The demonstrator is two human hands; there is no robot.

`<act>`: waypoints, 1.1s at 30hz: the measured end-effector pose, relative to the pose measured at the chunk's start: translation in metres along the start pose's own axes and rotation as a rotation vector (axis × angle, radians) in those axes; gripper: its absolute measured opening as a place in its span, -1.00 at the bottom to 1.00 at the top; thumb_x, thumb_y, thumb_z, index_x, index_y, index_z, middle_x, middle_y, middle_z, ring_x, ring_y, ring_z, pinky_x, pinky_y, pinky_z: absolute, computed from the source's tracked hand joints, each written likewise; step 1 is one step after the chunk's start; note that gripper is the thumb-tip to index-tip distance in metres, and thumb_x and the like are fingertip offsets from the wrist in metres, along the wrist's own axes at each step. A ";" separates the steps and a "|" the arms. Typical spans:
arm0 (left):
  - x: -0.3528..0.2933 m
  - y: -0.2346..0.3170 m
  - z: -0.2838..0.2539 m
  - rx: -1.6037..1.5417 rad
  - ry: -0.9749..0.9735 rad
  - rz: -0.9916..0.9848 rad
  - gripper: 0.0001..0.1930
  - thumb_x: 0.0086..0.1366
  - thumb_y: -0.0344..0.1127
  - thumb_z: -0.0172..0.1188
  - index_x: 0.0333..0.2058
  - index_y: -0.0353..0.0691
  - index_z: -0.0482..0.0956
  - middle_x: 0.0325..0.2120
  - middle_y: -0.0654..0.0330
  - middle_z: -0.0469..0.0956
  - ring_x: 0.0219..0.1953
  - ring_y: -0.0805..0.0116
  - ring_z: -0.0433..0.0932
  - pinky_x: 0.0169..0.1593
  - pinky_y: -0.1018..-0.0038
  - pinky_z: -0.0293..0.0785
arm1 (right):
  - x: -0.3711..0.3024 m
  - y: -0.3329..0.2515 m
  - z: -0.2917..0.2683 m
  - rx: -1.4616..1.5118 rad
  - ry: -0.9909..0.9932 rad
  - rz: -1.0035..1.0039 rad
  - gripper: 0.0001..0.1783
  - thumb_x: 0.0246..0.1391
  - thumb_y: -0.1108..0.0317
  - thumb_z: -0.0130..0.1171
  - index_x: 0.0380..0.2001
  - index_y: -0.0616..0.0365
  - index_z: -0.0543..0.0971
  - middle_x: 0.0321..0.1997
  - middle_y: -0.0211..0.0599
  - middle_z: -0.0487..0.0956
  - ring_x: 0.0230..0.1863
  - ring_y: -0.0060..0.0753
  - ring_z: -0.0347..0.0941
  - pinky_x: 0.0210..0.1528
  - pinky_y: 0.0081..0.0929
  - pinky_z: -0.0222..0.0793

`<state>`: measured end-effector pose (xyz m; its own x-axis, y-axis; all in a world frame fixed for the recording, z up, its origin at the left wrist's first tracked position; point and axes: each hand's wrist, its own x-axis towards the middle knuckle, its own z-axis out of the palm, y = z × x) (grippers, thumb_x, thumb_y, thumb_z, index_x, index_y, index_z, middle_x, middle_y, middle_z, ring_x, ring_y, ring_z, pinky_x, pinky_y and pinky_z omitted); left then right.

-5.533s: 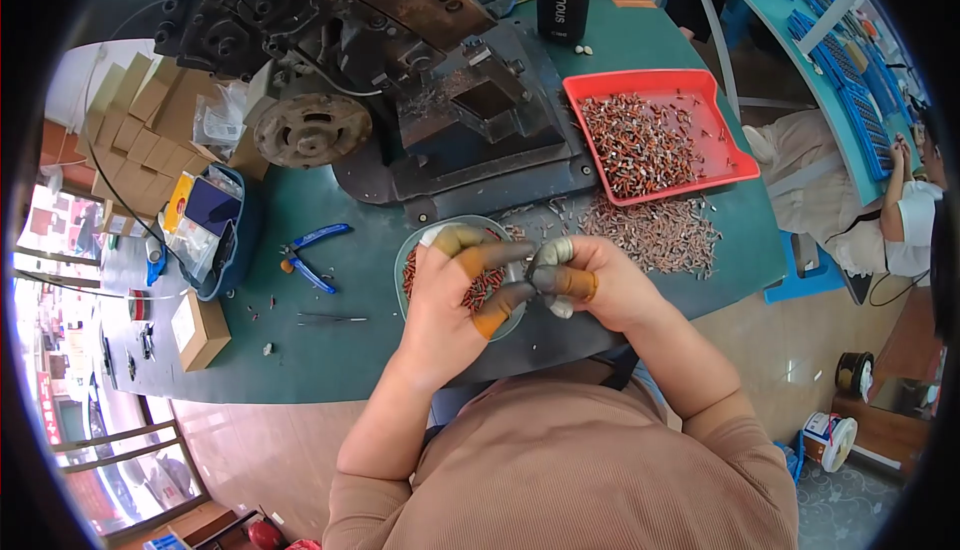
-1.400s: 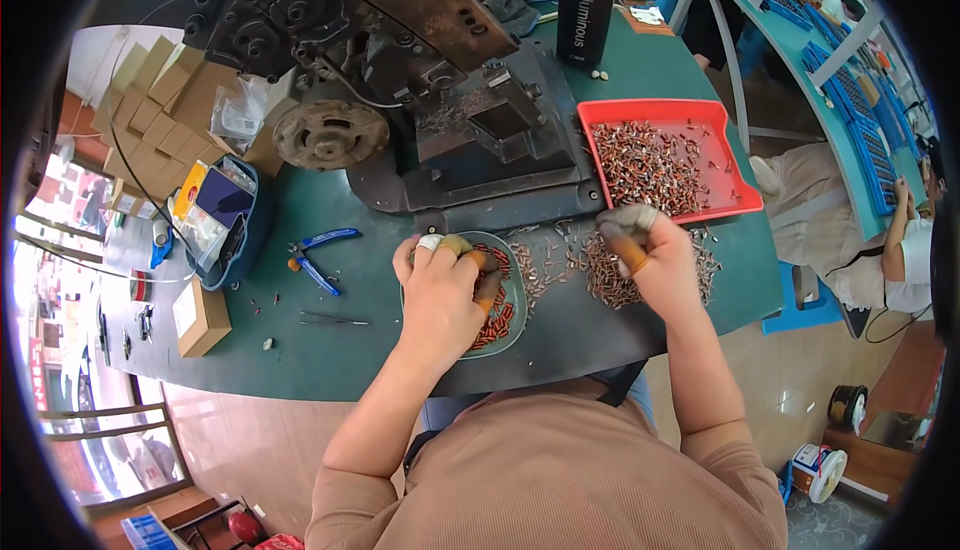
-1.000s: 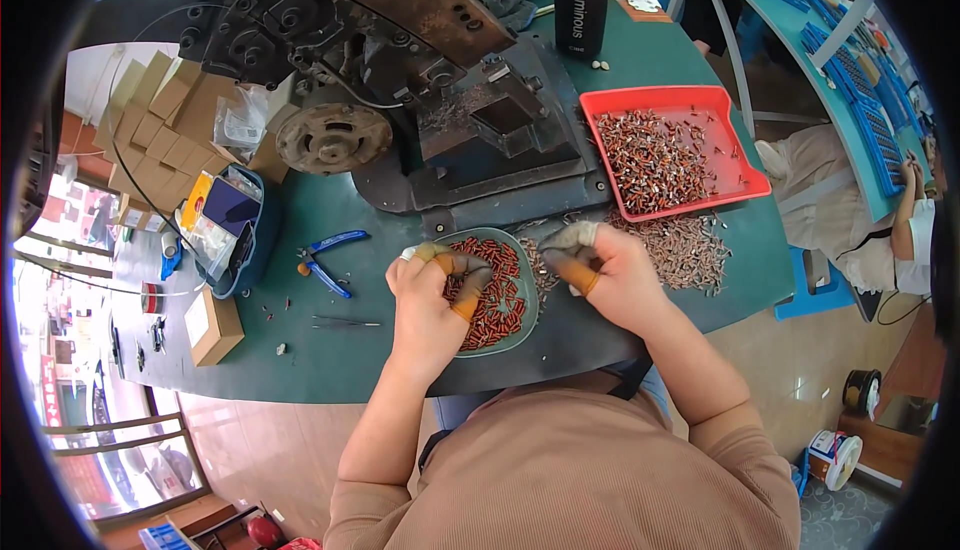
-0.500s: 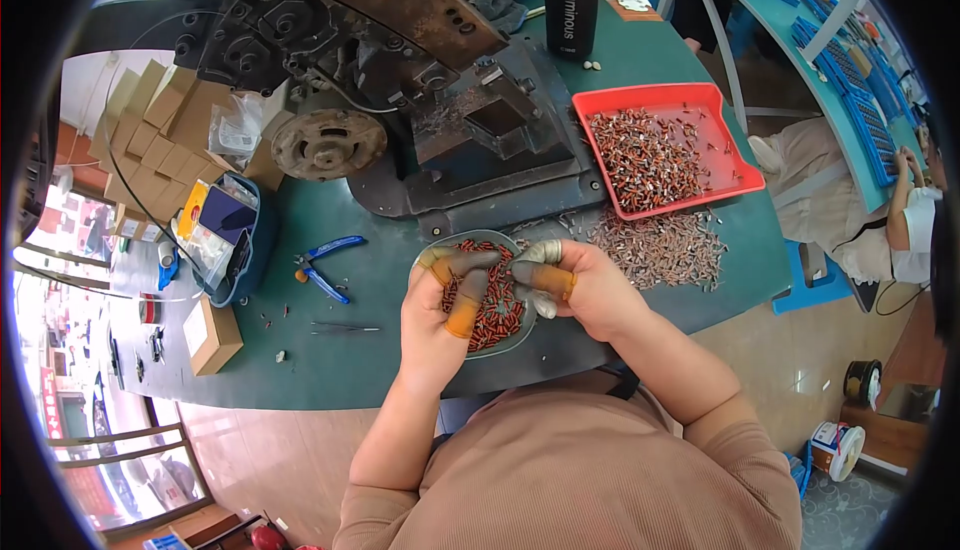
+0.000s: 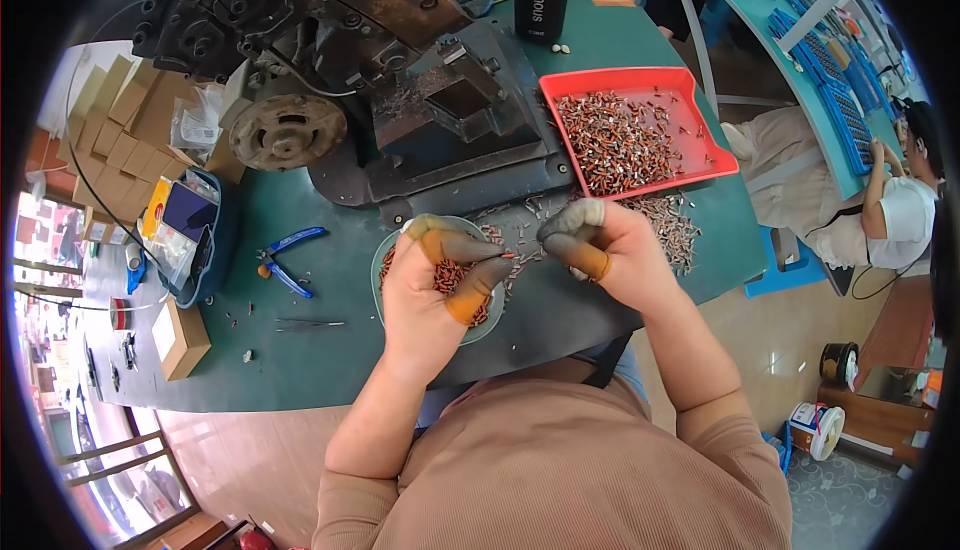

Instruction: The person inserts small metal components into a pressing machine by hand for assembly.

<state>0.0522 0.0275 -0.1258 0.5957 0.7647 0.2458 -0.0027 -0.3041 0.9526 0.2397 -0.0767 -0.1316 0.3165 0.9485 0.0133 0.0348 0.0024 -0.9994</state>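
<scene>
My left hand (image 5: 432, 275) is over a pale green bowl (image 5: 376, 288) and pinches a small orange-red cylindrical part (image 5: 508, 256) between thumb and forefinger. Many similar parts (image 5: 450, 276) fill the bowl, partly hidden by that hand. To the right, my right hand (image 5: 610, 250) has its thumb and fingers pressed together; whatever they may hold is hidden. A short gap separates the two hands. Both wear orange and greyish finger covers. Behind my right hand lies a heap of small silvery-pink pieces (image 5: 672, 232), with some scattered toward the bowl.
A dark press-like machine (image 5: 450, 110) stands behind the bowl. Right of it is a red tray (image 5: 703, 145) of small parts. Blue-handled pliers (image 5: 290, 238), tweezers (image 5: 310, 326), a blue bin (image 5: 222, 240) and a cardboard box (image 5: 182, 340) lie left. A co-worker (image 5: 895, 215) sits far right.
My hands were together over the bowl and are now apart, the right one shifted off it to the right. The orange-red part now shows at my left fingertips. The whole view has shifted slightly.
</scene>
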 end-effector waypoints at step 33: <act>-0.021 -0.017 -0.009 -0.004 0.054 -0.061 -0.84 0.09 -0.52 0.32 -0.33 -0.21 0.58 -0.30 0.23 0.50 -0.17 0.28 0.44 -0.04 0.44 0.35 | -0.023 0.033 0.003 -1.122 -0.023 -0.357 -0.73 -0.18 0.34 0.36 -0.33 0.08 0.59 -0.37 -0.25 0.48 -0.35 -0.18 0.51 -0.39 -0.30 0.48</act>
<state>0.0331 0.0217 -0.1452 0.5504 0.8115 0.1965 0.0286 -0.2536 0.9669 0.2313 -0.0972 -0.1651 0.1034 0.9560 0.2747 0.9364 -0.0005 -0.3509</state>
